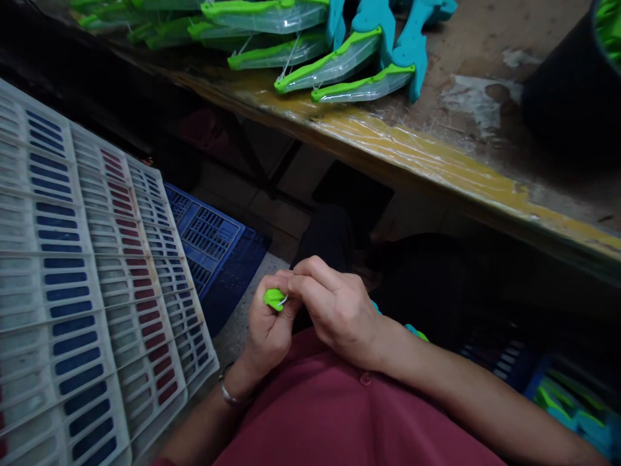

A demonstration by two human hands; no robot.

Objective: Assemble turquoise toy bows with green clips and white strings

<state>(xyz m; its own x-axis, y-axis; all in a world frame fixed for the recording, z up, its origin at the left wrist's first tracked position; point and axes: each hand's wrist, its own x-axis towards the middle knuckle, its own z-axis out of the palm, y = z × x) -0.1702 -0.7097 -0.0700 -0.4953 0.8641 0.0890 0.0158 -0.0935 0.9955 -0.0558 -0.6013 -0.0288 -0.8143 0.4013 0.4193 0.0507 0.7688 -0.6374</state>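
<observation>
Both hands work close to my lap, below the table's edge. My left hand point(266, 330) grips the tip of a green plastic piece point(274, 299) between thumb and fingers. My right hand point(334, 310) lies over it, fingers pinched at a thin white string beside the green tip. More of the same item, teal and green, shows behind my right wrist point(416, 332). Most of the piece is hidden by the hands. A metal bracelet sits on my left wrist.
A worn wooden table point(436, 162) runs across the top with several finished green-and-teal toy pieces point(339, 61) lying on it. A white slotted crate point(72, 272) stands at left, a blue crate point(208, 239) on the floor behind it. A dark bin point(572, 90) is at upper right.
</observation>
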